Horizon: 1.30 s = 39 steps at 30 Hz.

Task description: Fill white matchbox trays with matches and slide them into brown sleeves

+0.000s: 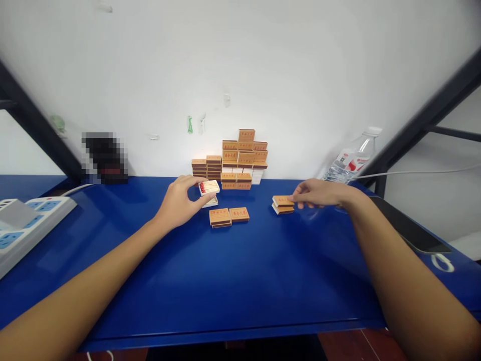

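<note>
My left hand [179, 201] grips a white matchbox tray [209, 188] between thumb and fingers. Red-tipped matches lie inside it. Directly below is another white tray [211, 202], partly covered. On the right, my right hand [314, 192] pinches the right end of an orange matchbox cover [281, 200]. Beneath that sits a second orange cover [284, 209]; whether the two touch is hard to tell. Between my hands, orange matchboxes [220, 217] lie flat, with another orange matchbox [239, 214] beside them.
Against the wall stands a stepped stack of matchboxes [246, 156], with a lower pile [213, 167] to its left. A power strip [41, 220] is at the left, a pixelated dark object [108, 158] behind it. A water bottle [351, 158] and dark tablet-like slab [409, 228] are at the right.
</note>
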Tool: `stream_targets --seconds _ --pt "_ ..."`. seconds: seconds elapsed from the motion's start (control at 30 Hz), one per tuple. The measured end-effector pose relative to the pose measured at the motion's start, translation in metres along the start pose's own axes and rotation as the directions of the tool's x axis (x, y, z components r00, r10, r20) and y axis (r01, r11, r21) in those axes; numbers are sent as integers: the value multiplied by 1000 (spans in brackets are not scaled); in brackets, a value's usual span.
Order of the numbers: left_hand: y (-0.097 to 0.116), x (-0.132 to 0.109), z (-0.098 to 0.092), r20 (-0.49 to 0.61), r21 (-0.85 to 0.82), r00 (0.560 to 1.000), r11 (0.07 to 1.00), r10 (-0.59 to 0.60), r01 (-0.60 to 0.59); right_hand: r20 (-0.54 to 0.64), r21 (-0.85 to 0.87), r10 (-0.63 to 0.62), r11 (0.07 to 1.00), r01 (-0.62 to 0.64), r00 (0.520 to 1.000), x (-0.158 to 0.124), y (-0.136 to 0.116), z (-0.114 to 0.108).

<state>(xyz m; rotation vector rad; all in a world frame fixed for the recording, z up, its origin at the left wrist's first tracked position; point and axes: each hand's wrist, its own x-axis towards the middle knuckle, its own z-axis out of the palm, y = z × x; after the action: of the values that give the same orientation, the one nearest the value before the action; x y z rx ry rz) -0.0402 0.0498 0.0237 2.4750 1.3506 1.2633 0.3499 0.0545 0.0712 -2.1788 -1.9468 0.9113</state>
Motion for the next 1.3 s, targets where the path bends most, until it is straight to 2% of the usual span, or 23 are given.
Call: stream_targets --seconds 0.07,0.13,0.2,0.27,0.33,0.47,0.57,0.73,0.9,1.03,1.1,1.2,1.3 --pt "-6 1 -2 23 18 999 999 -27 27 -19 -76 11 997 -12 1000 1 -1 2" --pt "-11 1 -4 39 25 998 998 -55 54 -146 -173 -30 985 5 989 2 -7 7" --pt "-14 1 -2 53 24 996 997 -75 73 -316 -280 -153 958 62 936 1 -17 16" --pt "-14 1 4 72 18 994 996 -83 82 -406 -358 -333 915 187 851 -3 -29 28" --pt "-11 2 13 90 -2 993 997 -81 81 -376 -360 -467 869 339 800 -7 -42 41" --pt "-7 7 33 179 -99 983 993 -39 58 -278 -344 -575 808 479 770 -13 -60 66" --pt "-10 8 38 268 -111 963 993 -4 35 -198 -330 -640 757 564 743 -12 -62 76" --pt "-20 8 34 259 -57 966 998 -7 22 -163 -259 -685 725 639 710 -12 -60 83" --pt "-24 9 16 209 9 978 1000 15 -17 -66 -201 -733 674 711 677 -13 -61 87" --pt "-3 6 1 -25 19 999 1000 24 -24 -151 -132 -739 673 727 657 -13 -64 84" --pt "14 0 0 -22 -38 995 995 95 -95 -194 -56 -739 665 745 645 -16 -67 82" --pt "35 -8 6 78 -92 970 971 230 -223 -221 55 -742 639 767 633 -22 -73 83" --pt "40 -13 12 77 -113 965 964 251 -242 -239 177 -721 627 759 651 -25 -76 85"
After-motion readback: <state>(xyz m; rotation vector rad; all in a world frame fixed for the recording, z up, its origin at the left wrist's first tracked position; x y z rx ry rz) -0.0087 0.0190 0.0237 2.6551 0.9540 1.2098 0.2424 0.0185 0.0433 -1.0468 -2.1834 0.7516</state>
